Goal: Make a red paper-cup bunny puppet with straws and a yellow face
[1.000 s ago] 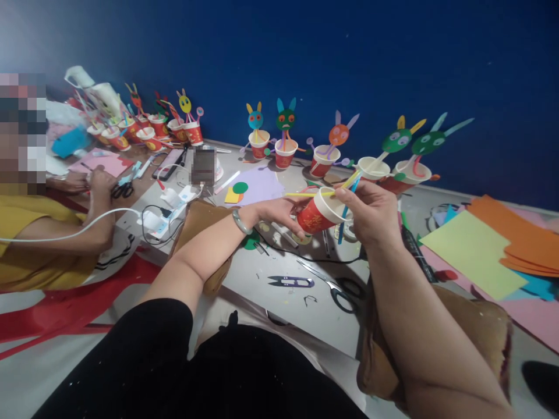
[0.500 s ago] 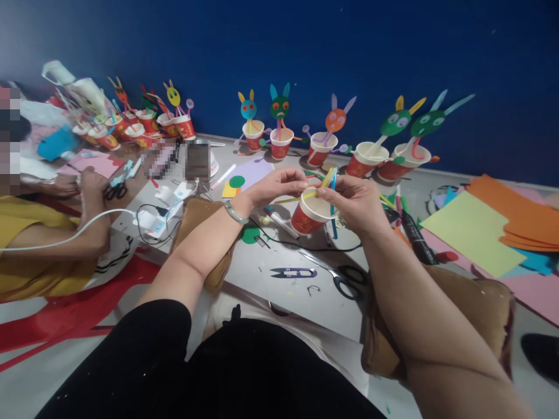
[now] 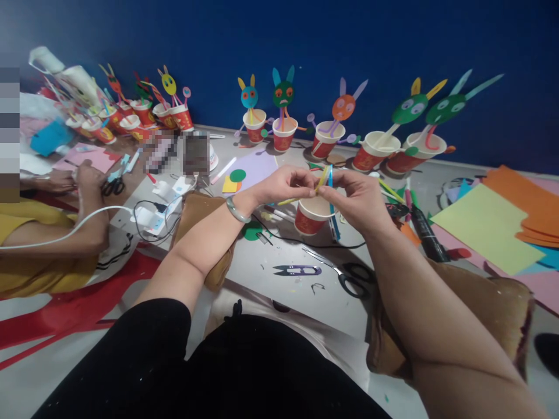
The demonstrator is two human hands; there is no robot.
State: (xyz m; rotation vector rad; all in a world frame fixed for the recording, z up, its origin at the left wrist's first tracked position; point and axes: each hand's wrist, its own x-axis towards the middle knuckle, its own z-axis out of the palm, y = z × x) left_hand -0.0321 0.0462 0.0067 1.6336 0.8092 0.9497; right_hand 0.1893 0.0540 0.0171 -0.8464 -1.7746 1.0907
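Head-worn view, forward and down

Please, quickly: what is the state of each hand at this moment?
Left hand: closed, pinching a yellow strip.
Right hand: closed, holding a blue strip beside the yellow strip.

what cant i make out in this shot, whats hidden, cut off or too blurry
All in the head view:
- Full run of the yellow strip: partly covered by the fingers of the left hand and right hand.
- Bottom inside the red paper cup: hidden by its own front wall.
- Print on that cup: too small and blurred.
- Co-worker: cut off by the left edge, partly pixelated.
- Dark object: cut off by the right edge.
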